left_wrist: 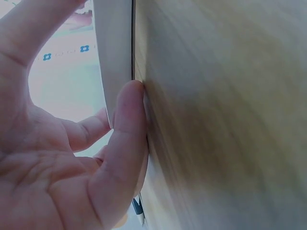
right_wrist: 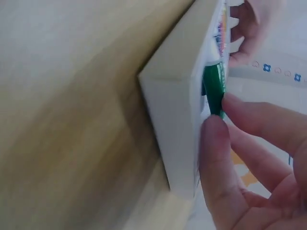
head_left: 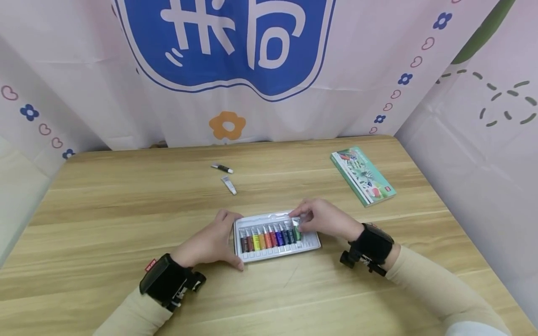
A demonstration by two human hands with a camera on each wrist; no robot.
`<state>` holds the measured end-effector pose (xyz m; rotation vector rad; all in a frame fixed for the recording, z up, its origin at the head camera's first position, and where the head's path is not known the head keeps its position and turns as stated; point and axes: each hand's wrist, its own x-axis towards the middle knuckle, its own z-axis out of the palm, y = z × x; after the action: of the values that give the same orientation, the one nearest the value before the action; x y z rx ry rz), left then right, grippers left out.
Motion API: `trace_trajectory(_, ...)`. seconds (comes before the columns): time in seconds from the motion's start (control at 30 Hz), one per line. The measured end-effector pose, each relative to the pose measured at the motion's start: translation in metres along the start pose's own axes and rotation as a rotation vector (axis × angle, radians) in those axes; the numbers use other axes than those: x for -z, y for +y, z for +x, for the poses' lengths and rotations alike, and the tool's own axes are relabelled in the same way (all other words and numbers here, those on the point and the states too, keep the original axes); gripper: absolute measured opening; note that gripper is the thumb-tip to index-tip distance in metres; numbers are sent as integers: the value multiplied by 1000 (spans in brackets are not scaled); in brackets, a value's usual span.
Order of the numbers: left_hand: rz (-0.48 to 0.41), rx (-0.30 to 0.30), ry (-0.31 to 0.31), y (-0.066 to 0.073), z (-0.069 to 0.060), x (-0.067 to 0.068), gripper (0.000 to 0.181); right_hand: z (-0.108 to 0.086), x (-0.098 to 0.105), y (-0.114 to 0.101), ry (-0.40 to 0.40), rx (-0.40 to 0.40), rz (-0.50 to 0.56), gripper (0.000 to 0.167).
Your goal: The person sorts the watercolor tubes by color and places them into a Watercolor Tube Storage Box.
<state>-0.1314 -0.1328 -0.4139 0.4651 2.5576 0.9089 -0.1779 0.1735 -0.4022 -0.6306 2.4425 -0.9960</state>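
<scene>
A white tray (head_left: 312,241) lies on the table, with a row of paint tubes (head_left: 269,238) in several colours inside it. At the tray's left end, my left hand (head_left: 212,240) holds it between thumb and fingers; the left wrist view shows the thumb against the tray's side wall (left_wrist: 114,57). Thumb and fingertips of my right hand (head_left: 325,219) pinch a green paint tube (right_wrist: 214,88) at the right end of the row. That tube's lower part is in or just over the tray; its exact contact cannot be told.
Beyond the tray lie two loose tubes, one black (head_left: 222,168) and one whitish (head_left: 229,185). A green printed box (head_left: 363,175) rests at the back right of the wooden table (head_left: 126,196). A printed curtain (head_left: 168,112) hangs behind the table's far edge.
</scene>
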Motion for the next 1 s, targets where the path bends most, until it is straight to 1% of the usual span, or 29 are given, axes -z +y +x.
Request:
trace_trajectory(0.2,10,26,-16,1,1,0,119,-6,-3,-4,13,66,-84,31)
trace_trajectory(0.33,3,13,-13,1,0,0,119,-10,-4,-8,23,120,-186,28)
trace_trajectory(0.47,-1,-6,-8,0,-1,0,119,-14,-6,-11,21,174,-301,34)
trace_trajectory(0.53,1,-3,-11,0,-1,0,119,-16,-7,-11,17,191,-335,35)
trace_trajectory(0.73,20,42,-31,1,2,1,120,-18,-8,-10,2,205,-341,31)
trace_trajectory(1.0,23,28,-30,3,1,2,119,-14,-7,-13,-24,203,-362,30)
